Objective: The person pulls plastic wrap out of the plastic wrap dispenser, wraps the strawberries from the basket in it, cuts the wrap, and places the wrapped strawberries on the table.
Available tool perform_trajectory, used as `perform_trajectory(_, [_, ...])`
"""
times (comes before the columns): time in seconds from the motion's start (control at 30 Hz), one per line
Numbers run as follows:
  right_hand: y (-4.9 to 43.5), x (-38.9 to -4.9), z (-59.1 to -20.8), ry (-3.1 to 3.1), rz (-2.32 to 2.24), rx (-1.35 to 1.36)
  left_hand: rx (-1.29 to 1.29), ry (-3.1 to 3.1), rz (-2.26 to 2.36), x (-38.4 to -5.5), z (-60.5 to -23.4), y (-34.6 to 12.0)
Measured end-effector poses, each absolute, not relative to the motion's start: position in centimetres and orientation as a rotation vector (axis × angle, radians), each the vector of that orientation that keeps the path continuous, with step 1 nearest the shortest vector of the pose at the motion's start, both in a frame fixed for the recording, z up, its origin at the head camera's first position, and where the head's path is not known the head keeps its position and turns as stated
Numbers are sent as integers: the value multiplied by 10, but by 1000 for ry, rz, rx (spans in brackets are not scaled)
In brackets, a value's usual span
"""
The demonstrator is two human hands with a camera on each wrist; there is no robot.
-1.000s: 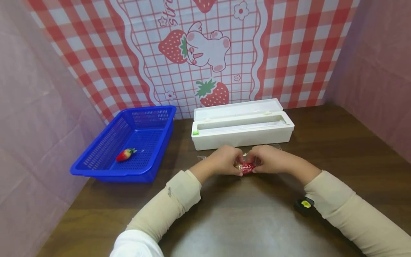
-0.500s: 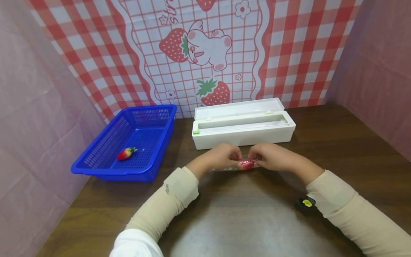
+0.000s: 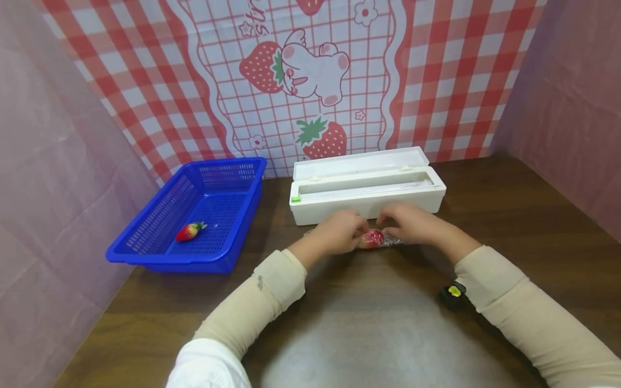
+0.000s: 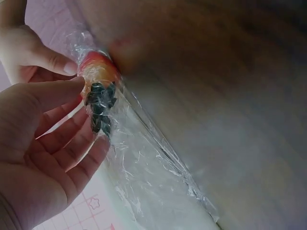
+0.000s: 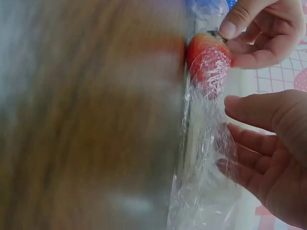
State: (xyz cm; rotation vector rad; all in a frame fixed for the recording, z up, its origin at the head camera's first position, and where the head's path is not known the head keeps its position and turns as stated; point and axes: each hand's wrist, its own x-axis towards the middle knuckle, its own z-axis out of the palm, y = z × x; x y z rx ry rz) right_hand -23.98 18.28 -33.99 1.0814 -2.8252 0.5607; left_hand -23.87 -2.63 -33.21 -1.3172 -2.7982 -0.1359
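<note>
1. Behind the tabletop (image 3: 368,302) hangs a red-and-white checked cloth (image 3: 451,70), its gridded middle panel (image 3: 281,121) printed with strawberries, flowers and a white animal lying sideways.
2. Creased pinkish sheets flank it, a left sheet (image 3: 53,178) and a right sheet (image 3: 572,124).
3. The tabletop is brown wood grain, with a pale glare (image 3: 368,350) towards its near edge.

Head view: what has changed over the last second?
The wrapped strawberry shifted slightly away from the person, toward the white box. The right hand has let go of its red end; the left hand stays at its leafy end. The box, blue basket and loose strawberry inside stayed put.
</note>
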Motion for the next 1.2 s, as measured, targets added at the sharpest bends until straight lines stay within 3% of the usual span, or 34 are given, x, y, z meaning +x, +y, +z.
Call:
perform_trajectory(0.53, [172, -235, -328, -2716, 528, 1102, -1311, -2898, -261, -257, -331, -34])
perform_trajectory(0.9, [152, -243, -334, -2874, 486, 1217, -1096, -2896, -519, -244, -299, -53])
perform_trajectory(1.2, [149, -248, -341, -2872, 574, 1208, -1001, -2819, -683, -237, -296, -59])
